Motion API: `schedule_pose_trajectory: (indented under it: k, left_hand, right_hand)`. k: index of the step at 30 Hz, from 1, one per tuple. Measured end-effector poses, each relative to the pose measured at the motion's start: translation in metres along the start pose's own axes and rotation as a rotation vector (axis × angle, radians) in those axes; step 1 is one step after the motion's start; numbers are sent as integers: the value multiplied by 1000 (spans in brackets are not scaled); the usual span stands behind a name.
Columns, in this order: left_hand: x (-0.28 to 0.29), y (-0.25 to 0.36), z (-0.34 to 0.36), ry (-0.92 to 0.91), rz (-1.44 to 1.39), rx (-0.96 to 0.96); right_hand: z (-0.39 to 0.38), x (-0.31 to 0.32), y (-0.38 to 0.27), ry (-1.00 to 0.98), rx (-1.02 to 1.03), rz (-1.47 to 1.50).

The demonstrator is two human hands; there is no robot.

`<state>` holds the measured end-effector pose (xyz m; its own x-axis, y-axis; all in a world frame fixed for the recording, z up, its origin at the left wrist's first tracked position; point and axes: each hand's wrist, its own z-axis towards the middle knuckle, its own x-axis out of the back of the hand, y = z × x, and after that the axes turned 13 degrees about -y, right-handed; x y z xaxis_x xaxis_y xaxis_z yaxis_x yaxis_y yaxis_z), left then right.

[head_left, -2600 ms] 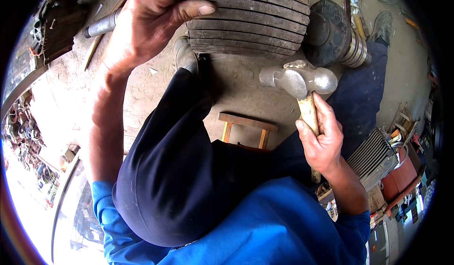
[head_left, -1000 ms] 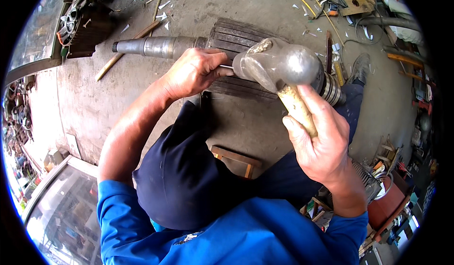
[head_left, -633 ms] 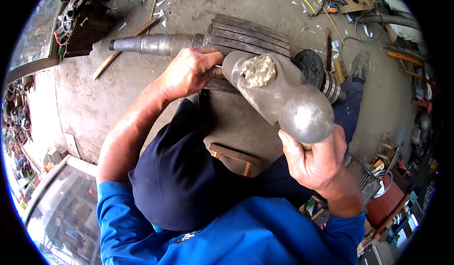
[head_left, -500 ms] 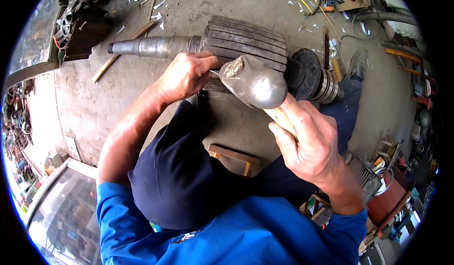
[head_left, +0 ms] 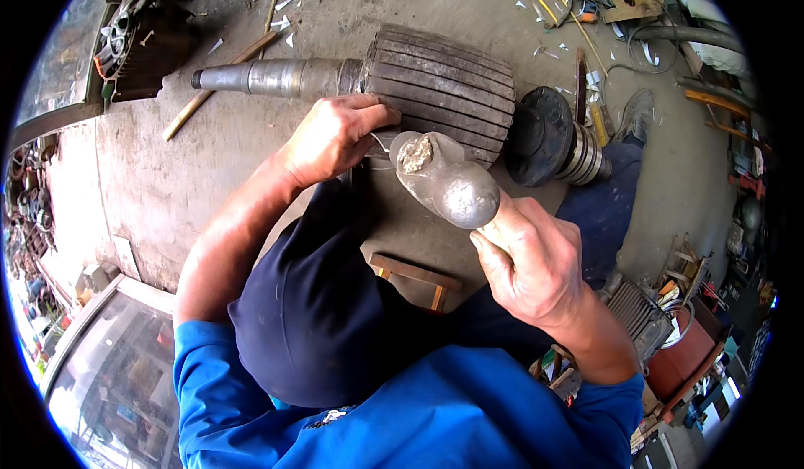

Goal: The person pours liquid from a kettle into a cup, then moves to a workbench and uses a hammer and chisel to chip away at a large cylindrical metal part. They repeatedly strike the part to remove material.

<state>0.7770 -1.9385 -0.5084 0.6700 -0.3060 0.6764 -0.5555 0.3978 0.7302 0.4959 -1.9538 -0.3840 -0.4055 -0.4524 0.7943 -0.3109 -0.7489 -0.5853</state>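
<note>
A ball-peen hammer [head_left: 452,186] is in my right hand [head_left: 538,261], whose fingers wrap round its pale handle just below the head. My left hand [head_left: 337,139] pinches a thin metal piece [head_left: 381,141] by the near side of a grooved motor rotor [head_left: 440,92]. That piece's far end is hidden behind the hammer head, so its kind cannot be made out. A stepped steel shaft [head_left: 289,78] runs left from the rotor. On its right side are a dark disc [head_left: 536,138] and a stack of metal rings [head_left: 582,155].
A small wooden stool [head_left: 414,272] stands below the rotor, between my legs. A wooden stick [head_left: 188,115] lies under the shaft. White scraps [head_left: 285,23] litter the floor. A finned motor casing [head_left: 641,314] and red box [head_left: 688,360] are at lower right; a glass-fronted cabinet [head_left: 117,368] is at lower left.
The hammer and my right hand have come down toward my body, away from the rotor. My left hand keeps its pinch in nearly the same place.
</note>
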Motion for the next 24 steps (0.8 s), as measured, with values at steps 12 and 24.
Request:
schedule_pose_trajectory:
  k: [12,24]
  left_hand:
    - [-10,4,2,-25,22,29]
    - [-33,-9,-37,561,-42,170]
  right_hand:
    - [-11,-12,-9,-32,-16,-11]
    - [-84,-90,16,-553,-614,294]
